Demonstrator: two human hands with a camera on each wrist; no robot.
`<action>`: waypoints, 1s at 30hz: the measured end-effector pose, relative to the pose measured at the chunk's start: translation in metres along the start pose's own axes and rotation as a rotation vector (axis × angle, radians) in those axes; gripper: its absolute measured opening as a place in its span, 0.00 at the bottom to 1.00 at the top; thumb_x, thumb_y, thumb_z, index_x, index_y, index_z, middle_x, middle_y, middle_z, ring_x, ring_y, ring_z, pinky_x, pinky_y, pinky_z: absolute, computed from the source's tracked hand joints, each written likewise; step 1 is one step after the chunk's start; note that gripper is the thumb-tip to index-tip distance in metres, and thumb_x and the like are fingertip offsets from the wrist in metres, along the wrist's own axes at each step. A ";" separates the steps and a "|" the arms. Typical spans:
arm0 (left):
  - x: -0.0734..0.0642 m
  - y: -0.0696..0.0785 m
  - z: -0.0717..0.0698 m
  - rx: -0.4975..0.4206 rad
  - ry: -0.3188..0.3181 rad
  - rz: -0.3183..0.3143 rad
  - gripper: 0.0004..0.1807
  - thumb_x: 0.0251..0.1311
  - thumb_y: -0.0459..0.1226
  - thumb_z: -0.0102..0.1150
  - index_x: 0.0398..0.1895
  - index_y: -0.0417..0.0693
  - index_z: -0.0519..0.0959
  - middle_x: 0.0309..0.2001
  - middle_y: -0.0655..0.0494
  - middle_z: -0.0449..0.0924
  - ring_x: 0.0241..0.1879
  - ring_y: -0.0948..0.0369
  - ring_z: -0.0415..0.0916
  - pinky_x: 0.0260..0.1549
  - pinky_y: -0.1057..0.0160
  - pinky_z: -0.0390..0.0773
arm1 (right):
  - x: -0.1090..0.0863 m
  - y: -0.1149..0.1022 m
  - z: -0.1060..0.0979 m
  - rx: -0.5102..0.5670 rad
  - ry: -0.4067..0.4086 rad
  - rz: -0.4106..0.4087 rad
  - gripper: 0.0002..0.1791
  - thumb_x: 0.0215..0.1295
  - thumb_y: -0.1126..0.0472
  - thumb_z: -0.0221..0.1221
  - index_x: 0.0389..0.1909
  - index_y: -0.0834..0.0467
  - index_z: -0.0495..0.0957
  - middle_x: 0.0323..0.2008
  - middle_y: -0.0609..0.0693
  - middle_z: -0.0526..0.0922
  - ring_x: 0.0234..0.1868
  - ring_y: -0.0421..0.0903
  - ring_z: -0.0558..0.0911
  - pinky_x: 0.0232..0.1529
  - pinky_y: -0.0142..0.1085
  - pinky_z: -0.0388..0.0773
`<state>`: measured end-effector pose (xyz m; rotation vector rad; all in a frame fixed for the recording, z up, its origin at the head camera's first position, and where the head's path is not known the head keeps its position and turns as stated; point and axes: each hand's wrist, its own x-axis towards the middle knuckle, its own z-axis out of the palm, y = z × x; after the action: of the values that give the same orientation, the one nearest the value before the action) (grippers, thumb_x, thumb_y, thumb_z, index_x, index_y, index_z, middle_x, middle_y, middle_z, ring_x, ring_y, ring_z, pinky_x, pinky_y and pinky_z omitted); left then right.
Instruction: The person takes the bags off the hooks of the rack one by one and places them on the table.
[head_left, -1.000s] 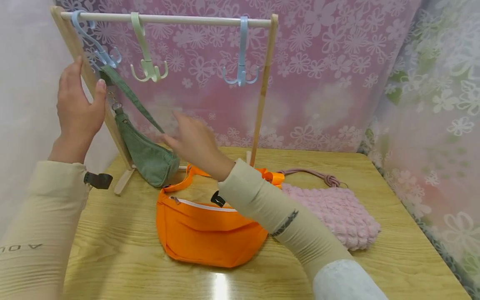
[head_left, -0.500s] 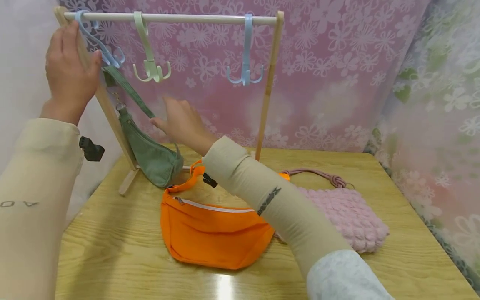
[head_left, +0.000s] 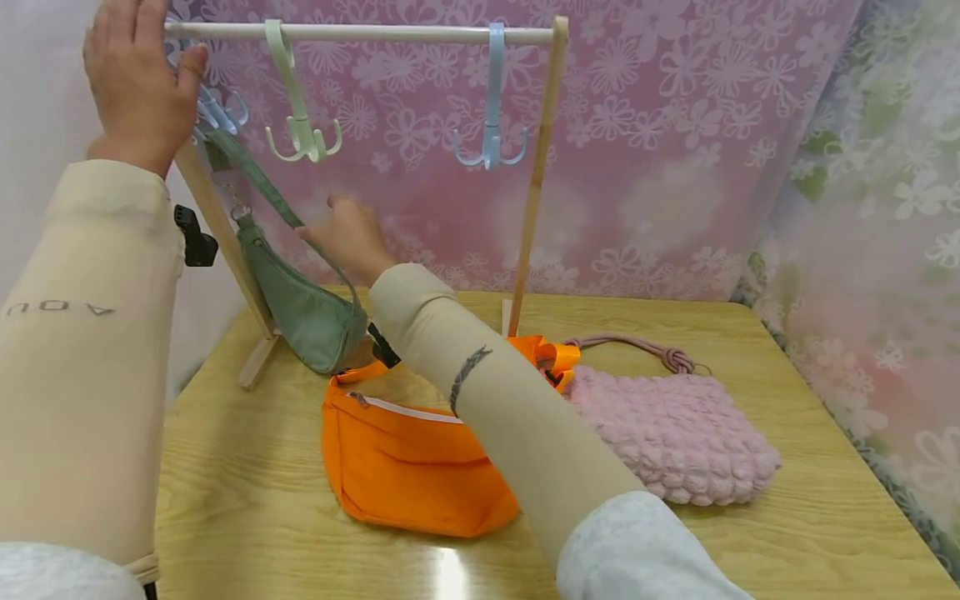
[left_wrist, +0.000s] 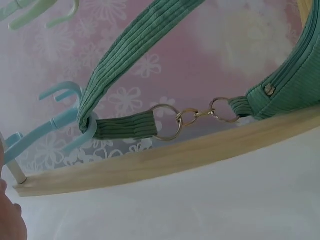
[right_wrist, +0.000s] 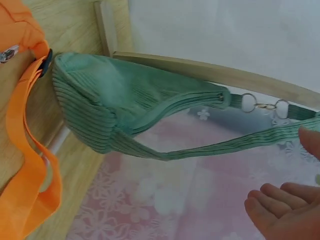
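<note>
A green corduroy shoulder bag (head_left: 303, 321) hangs against the rack's left post, its lower end close to the tabletop. Its strap (left_wrist: 132, 52) loops over a prong of the left light-blue hook (left_wrist: 62, 119), as the left wrist view shows. My left hand (head_left: 138, 87), fingers straight, is at the rack's top left corner, covering part of that hook; whether it touches the rack is unclear. Beside the strap is my right hand (head_left: 351, 240). In the right wrist view, that hand's fingers (right_wrist: 280, 202) are loosely extended, with the thumb near or against the strap.
The wooden rack's rod (head_left: 390, 33) also carries a pale green hook (head_left: 302, 137) and another blue hook (head_left: 491, 137). An orange waist bag (head_left: 416, 475) lies on the table (head_left: 247, 492), partly behind my right forearm. To its right is a puffy pink bag (head_left: 686, 437).
My left hand has risen along the left post to the rod's end. My right hand has shifted slightly up and left beside the strap. The green bag hangs almost unchanged.
</note>
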<state>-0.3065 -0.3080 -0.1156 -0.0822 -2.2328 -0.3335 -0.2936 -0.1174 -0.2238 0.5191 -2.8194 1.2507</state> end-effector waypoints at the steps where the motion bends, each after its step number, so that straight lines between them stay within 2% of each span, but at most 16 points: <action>1: 0.001 -0.001 -0.002 0.007 -0.015 0.009 0.30 0.75 0.49 0.38 0.77 0.58 0.52 0.75 0.55 0.50 0.75 0.57 0.42 0.73 0.55 0.37 | 0.000 0.001 0.003 0.019 -0.019 -0.001 0.40 0.63 0.45 0.63 0.73 0.51 0.61 0.68 0.40 0.68 0.61 0.39 0.74 0.56 0.28 0.72; 2: 0.002 -0.001 -0.004 0.015 -0.029 0.023 0.29 0.76 0.48 0.38 0.77 0.57 0.52 0.75 0.54 0.50 0.75 0.56 0.43 0.73 0.54 0.37 | 0.001 0.002 0.007 0.029 -0.039 -0.006 0.40 0.63 0.44 0.63 0.73 0.51 0.60 0.69 0.41 0.67 0.66 0.38 0.69 0.59 0.29 0.71; 4: 0.004 -0.002 -0.008 0.037 -0.078 0.037 0.29 0.77 0.46 0.37 0.77 0.54 0.50 0.76 0.52 0.50 0.75 0.53 0.43 0.73 0.51 0.37 | 0.002 0.003 0.012 0.045 -0.096 -0.035 0.41 0.65 0.45 0.61 0.75 0.52 0.57 0.71 0.42 0.64 0.69 0.38 0.65 0.63 0.30 0.67; 6: 0.007 -0.003 -0.013 0.061 -0.143 0.032 0.29 0.77 0.45 0.34 0.78 0.52 0.48 0.74 0.45 0.52 0.74 0.46 0.46 0.73 0.47 0.38 | 0.004 0.004 0.018 0.049 -0.146 -0.068 0.42 0.66 0.44 0.59 0.76 0.52 0.54 0.72 0.42 0.61 0.70 0.38 0.63 0.65 0.30 0.65; 10: 0.011 -0.006 -0.020 0.078 -0.256 0.013 0.27 0.78 0.40 0.30 0.76 0.44 0.50 0.68 0.32 0.60 0.66 0.35 0.57 0.69 0.41 0.51 | 0.007 0.005 0.026 0.088 -0.187 -0.108 0.41 0.69 0.46 0.56 0.77 0.51 0.50 0.72 0.44 0.62 0.70 0.39 0.64 0.65 0.30 0.65; 12: 0.011 -0.005 -0.022 0.064 -0.291 -0.014 0.26 0.77 0.38 0.31 0.76 0.44 0.53 0.65 0.30 0.63 0.59 0.34 0.61 0.64 0.39 0.59 | 0.009 0.006 0.030 0.091 -0.177 -0.128 0.39 0.70 0.47 0.55 0.76 0.53 0.51 0.71 0.46 0.64 0.69 0.39 0.65 0.64 0.29 0.66; 15: 0.010 -0.001 -0.025 0.045 -0.324 -0.061 0.26 0.77 0.34 0.33 0.75 0.48 0.56 0.65 0.32 0.65 0.55 0.35 0.62 0.59 0.37 0.65 | 0.009 0.006 0.035 0.085 -0.161 -0.163 0.36 0.71 0.49 0.54 0.75 0.55 0.54 0.69 0.48 0.67 0.68 0.39 0.67 0.62 0.28 0.67; 19: 0.010 0.004 -0.029 0.056 -0.368 -0.114 0.27 0.76 0.32 0.35 0.76 0.53 0.54 0.66 0.31 0.63 0.56 0.35 0.60 0.60 0.37 0.65 | 0.007 0.006 0.039 0.106 -0.112 -0.165 0.30 0.71 0.53 0.56 0.72 0.53 0.63 0.63 0.47 0.75 0.61 0.37 0.74 0.54 0.26 0.73; 24: 0.012 0.008 -0.033 0.083 -0.402 -0.147 0.28 0.75 0.32 0.36 0.76 0.55 0.52 0.65 0.30 0.61 0.56 0.35 0.58 0.58 0.36 0.66 | 0.004 0.006 0.038 0.132 -0.017 -0.187 0.18 0.67 0.54 0.61 0.57 0.52 0.80 0.47 0.44 0.84 0.46 0.36 0.81 0.42 0.25 0.76; 27: 0.015 0.009 -0.034 0.080 -0.440 -0.161 0.31 0.74 0.31 0.39 0.77 0.56 0.49 0.68 0.30 0.57 0.56 0.34 0.57 0.58 0.36 0.65 | 0.003 0.006 0.036 0.133 0.018 -0.182 0.15 0.66 0.55 0.62 0.52 0.53 0.82 0.45 0.44 0.85 0.43 0.37 0.81 0.40 0.25 0.76; 30: 0.021 0.009 -0.035 0.111 -0.488 -0.127 0.34 0.72 0.28 0.41 0.77 0.53 0.47 0.68 0.27 0.55 0.55 0.33 0.56 0.57 0.34 0.66 | 0.003 0.006 0.036 0.142 0.022 -0.167 0.19 0.66 0.56 0.62 0.56 0.54 0.80 0.49 0.45 0.84 0.47 0.37 0.81 0.42 0.24 0.76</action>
<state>-0.2919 -0.3097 -0.0766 0.0436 -2.7437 -0.2785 -0.2937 -0.1403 -0.2518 0.7238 -2.6181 1.4194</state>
